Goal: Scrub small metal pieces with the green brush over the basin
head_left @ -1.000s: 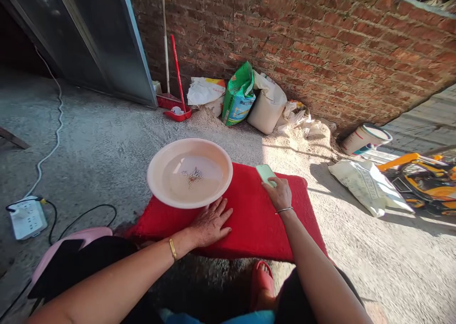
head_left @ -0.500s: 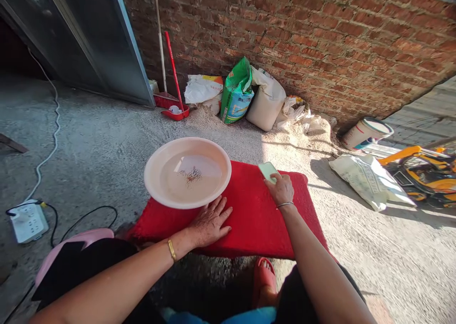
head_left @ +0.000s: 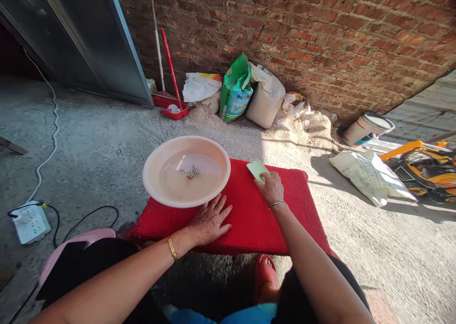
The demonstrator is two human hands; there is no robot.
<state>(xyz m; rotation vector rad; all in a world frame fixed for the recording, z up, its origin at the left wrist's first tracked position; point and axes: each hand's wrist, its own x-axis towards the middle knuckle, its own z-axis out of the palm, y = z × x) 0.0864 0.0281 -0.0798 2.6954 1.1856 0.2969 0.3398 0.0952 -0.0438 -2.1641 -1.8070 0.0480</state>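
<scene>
My left hand [head_left: 211, 221] lies flat with fingers spread on a red cloth-covered table [head_left: 245, 219]. Its fingertips are close to the near rim of a pale pink basin [head_left: 151, 185]. Clear liquid appears to fill part of the basin, and a dark reddish patch shows at its bottom; I cannot tell whether it is a print or loose bits. In my right hand [head_left: 272, 189] is a thin pale green smartphone [head_left: 255, 169], gripped between thumb and fingers, just above or on the cloth right of the basin.
Along the brick wall stand a red dustpan [head_left: 175, 113], a green sack [head_left: 235, 91] and a white sack [head_left: 266, 98]. A bucket [head_left: 366, 129], another sack [head_left: 372, 176] and a yellow machine [head_left: 427, 167] are at right. A power strip [head_left: 31, 223] with cables lies at left.
My right hand has moved left with the smartphone, toward the basin. My left hand stays flat in the same place. The view has shifted slightly.
</scene>
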